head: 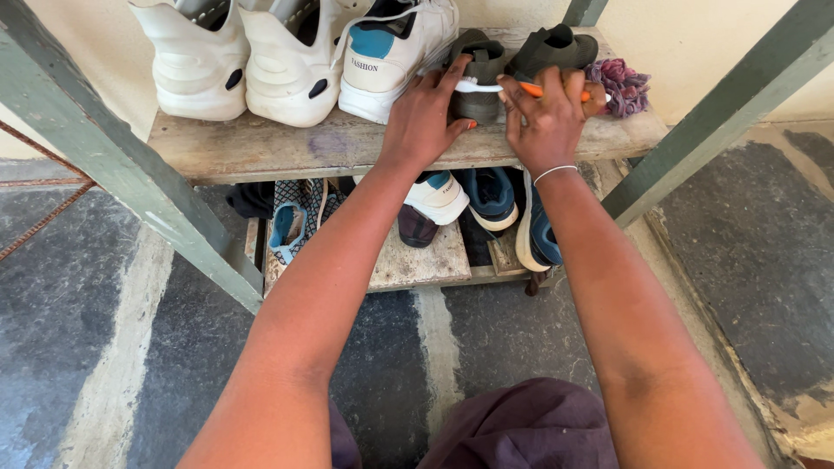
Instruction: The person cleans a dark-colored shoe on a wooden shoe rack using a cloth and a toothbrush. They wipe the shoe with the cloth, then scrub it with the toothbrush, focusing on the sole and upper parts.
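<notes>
Toothbrush with an orange handle and white head [499,87], near the top centre of the frame, is gripped in the right hand [546,122], whose fingers are curled around the handle; the bristle end points left and rests against a dark olive-green fabric shoe [478,78]. The left hand [423,117] lies spread, palm down, over the near side of that shoe, fingertips touching its upper and the heel of the hand on the worn wooden upper shelf [287,146]. A thin silver bangle [554,172] circles the right wrist.

Just right of the brushed shoe sits its matching dark green shoe [556,48], and beside that, at the shelf's right end, a crumpled purple cloth [621,85]. Left of the hands, touching the green shoe, stands a white sneaker with a blue heel patch [395,52], then two chunky white sneakers [248,56] filling the upper left of the frame.

Below, in the centre of the frame, a lower wooden shelf [417,260] carries a white and blue sneaker [439,195], navy sneakers with white soles [512,208] and a patterned flat shoe with a blue lining [291,226]. Green-painted frame posts [113,156] slant down either side. Dark stone floor [78,330] fills the lower frame, with the person's purple clothing [521,430] at the bottom edge.
</notes>
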